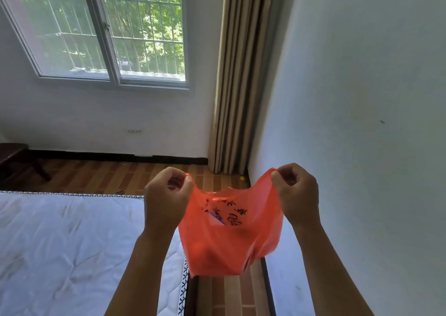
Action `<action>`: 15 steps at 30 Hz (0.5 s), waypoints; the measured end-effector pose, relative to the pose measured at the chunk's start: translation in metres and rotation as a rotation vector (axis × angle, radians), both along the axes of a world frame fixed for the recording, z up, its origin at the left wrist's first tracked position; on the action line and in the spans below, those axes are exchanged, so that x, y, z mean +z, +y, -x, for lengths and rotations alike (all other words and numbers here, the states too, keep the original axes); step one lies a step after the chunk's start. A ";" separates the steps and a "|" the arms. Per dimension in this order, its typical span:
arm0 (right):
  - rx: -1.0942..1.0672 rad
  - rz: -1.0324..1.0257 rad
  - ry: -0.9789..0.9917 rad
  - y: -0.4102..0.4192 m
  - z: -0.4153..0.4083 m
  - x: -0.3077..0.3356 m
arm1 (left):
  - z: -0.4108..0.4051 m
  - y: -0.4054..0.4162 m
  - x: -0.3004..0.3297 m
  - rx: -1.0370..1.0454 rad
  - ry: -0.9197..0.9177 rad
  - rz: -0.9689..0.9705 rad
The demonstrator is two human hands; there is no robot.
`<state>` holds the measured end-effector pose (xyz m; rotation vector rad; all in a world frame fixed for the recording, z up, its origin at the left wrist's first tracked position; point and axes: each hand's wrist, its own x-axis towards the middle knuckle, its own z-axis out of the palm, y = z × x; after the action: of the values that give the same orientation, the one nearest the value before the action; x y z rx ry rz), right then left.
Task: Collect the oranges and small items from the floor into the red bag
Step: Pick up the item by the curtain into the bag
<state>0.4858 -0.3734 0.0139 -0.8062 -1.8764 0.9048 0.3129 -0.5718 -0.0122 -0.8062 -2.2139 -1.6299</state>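
Right now you hold the red bag (231, 231) up in front of you with both hands, above the strip of wooden floor (231, 298) between the bed (72, 243) and the white wall (362, 122). Your left hand (166, 199) has its grip curled tight, thumb and forefinger pinching one handle at the bag's top left corner. Your right hand (298, 195) does the same at the top right corner, fingers folded in and clamped on the other handle. The two hands are held apart, so the thin plastic stretches between them and the mouth sags in the middle. Black writing shows on the bag, and a blue patch lies beside it (I cannot tell which face of the plastic they are on). The lower part bulges and looks darker, as though something round sits inside, though what it is cannot be made out through the plastic. Farther off, a small yellow object (242, 178) lies on the floor in the corner, just beside the foot of the beige curtain (239, 74). A barred window (108, 30) is set in the far wall, well apart from your hands.
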 end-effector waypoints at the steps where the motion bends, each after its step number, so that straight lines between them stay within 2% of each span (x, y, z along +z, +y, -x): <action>1: -0.007 0.003 -0.001 0.003 0.007 0.000 | 0.009 0.006 0.000 -0.006 -0.013 -0.004; 15: -0.029 -0.021 -0.058 0.106 0.088 -0.008 | 0.094 0.113 -0.012 -0.053 -0.040 -0.017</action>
<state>0.3982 -0.2677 0.0055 -0.8536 -1.9165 0.8506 0.2194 -0.4591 -0.0238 -0.8420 -2.2207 -1.7007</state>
